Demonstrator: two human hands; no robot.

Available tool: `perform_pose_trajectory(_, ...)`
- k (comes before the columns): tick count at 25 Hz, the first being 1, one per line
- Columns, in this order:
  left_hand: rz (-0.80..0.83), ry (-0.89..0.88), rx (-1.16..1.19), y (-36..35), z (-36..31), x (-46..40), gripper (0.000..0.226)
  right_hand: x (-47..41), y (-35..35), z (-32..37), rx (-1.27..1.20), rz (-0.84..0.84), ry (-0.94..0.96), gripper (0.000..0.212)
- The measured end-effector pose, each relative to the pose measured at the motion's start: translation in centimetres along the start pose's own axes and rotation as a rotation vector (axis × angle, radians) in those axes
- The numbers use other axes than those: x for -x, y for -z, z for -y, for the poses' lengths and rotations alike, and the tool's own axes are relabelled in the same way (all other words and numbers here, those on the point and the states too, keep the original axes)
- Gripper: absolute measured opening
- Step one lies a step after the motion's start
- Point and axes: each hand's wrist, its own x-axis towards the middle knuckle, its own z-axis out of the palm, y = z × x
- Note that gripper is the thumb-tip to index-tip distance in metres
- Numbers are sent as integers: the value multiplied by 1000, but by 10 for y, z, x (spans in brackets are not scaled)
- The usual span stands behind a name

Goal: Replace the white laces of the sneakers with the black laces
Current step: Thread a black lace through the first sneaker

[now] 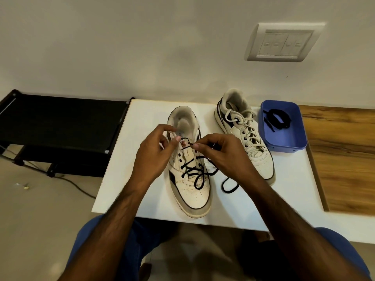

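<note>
A white sneaker (189, 191) stands on the white table (284, 199) with its toe toward me, and a black lace (194, 171) criss-crosses its lower eyelets. My right hand (221, 157) pinches one end of that lace just above the tongue; slack from the lace loops on the table beside the shoe. My left hand (156, 153) pinches the shoe's tongue and upper flap near the top eyelets. A second sneaker (245, 134) with white laces stands to the right. Another black lace (278, 118) lies coiled in a blue tray (284, 142).
A black rack (60, 126) stands left of the table, with a cable on the floor below it. A wooden surface (341, 155) adjoins the table on the right. A switch plate (284, 44) is on the wall. My knees in blue trousers are under the table's front edge.
</note>
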Motion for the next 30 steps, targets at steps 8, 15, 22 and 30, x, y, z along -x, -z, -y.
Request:
perform_pose_trajectory(8,200,14,-51,-1,-5,3,36,6,-12,-9,473,-23,221,11)
perform_pose_trajectory(15,337,33,76,14,4,1,40,10,-40,-9,692,-99,355,12)
perform_pose_trajectory(22,359,20,107,13,8,0,41,11,-50,-8,742,-131,344,9)
perform_pose_trajectory(30,412,37,184,19,21,0,61,10,-53,-9,708,-96,247,13)
